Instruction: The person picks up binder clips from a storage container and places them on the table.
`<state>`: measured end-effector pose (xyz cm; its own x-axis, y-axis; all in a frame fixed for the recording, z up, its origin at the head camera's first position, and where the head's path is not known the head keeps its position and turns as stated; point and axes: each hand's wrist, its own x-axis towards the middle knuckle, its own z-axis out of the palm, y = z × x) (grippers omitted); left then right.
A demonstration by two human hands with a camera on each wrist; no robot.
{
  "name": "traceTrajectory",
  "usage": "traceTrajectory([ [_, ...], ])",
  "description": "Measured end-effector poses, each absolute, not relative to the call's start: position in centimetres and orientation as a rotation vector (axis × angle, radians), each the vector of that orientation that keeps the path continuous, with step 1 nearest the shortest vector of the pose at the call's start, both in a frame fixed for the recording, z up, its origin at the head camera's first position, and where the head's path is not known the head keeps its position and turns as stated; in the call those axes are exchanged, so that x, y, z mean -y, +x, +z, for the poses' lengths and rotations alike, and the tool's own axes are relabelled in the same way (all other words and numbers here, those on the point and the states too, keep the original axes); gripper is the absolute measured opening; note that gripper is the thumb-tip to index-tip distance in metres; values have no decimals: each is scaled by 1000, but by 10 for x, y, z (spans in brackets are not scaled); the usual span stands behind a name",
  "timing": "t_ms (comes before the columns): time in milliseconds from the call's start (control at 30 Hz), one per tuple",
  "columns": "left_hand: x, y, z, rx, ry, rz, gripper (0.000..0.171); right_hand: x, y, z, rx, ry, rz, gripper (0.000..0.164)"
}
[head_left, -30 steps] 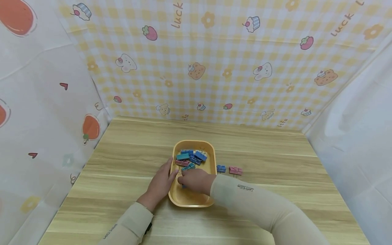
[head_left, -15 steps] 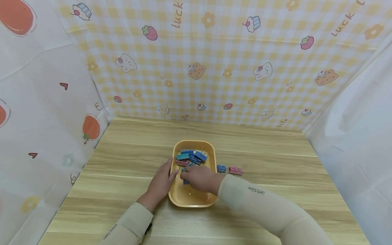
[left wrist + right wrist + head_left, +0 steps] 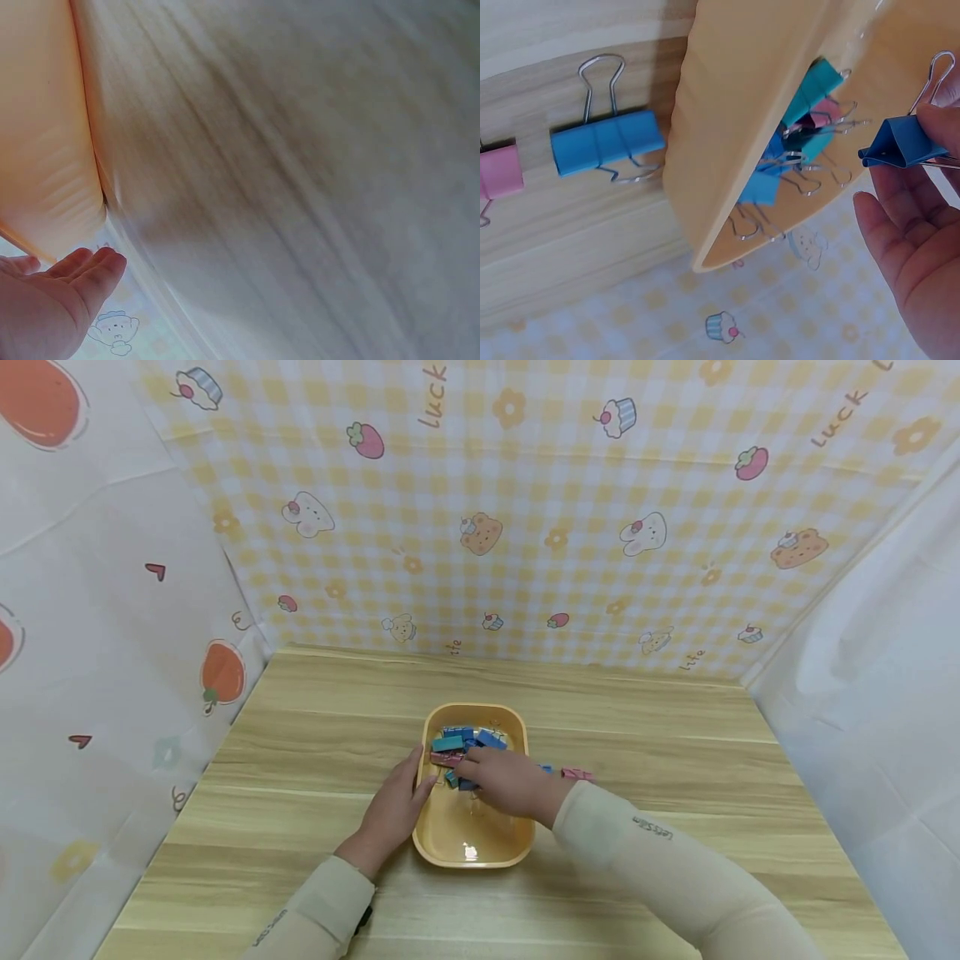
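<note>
In the head view, my left hand (image 3: 390,810) holds the left wall of a yellow-orange plastic tray (image 3: 474,861), its thumb over the rim and its fingers along the outside. The left wrist view catches those fingers nearly straight beside the tray's wall (image 3: 45,127). Over the tray, my right hand (image 3: 510,781) pinches a blue binder clip (image 3: 904,142) by its body, wire handles sticking out. Teal, blue and pink binder clips lie heaped at the tray's far end, among them a teal clip (image 3: 447,743) and a pink clip (image 3: 446,759).
Right of the tray, a blue binder clip (image 3: 607,141) and a pink binder clip (image 3: 577,774) lie on the wooden table (image 3: 660,727), partly behind the right forearm in the head view. A yellow checked cloth (image 3: 525,577) hangs behind; white cloths hang at both sides.
My right hand has moved up and rightward inside the tray, toward the heaped clips, with the blue binder clip in its fingers. My left hand and the tray have stayed in place.
</note>
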<state>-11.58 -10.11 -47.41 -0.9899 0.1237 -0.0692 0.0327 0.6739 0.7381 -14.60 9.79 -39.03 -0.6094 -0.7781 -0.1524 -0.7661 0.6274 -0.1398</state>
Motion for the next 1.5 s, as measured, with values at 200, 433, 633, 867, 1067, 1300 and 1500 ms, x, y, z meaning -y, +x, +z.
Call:
traceTrajectory([
  [200,101,-116,-474,-2758,114,1227,63,-106,-148,-384,-2706,-1307,-157,33],
  [433,101,-116,-474,-2755,107,1233,63,-115,-153,-382,-2740,-1287,-181,31],
  [633,101,-116,-475,-2756,99,1223,64,-127,-158,-381,-2760,-1221,-228,30],
  [867,101,-116,-476,-2757,98,1221,64,-141,-160,-376,-2812,-1097,-245,33],
  [1067,101,-116,-476,-2746,90,1229,64,-155,-164,-378,-2877,-1107,-300,31],
  [1300,100,-116,-474,-2743,83,1216,64,-166,-165,-379,-2900,-1069,-314,34],
  [1500,100,-115,-474,-2744,86,1215,64,-177,-167,-382,-2924,-1008,-313,33],
])
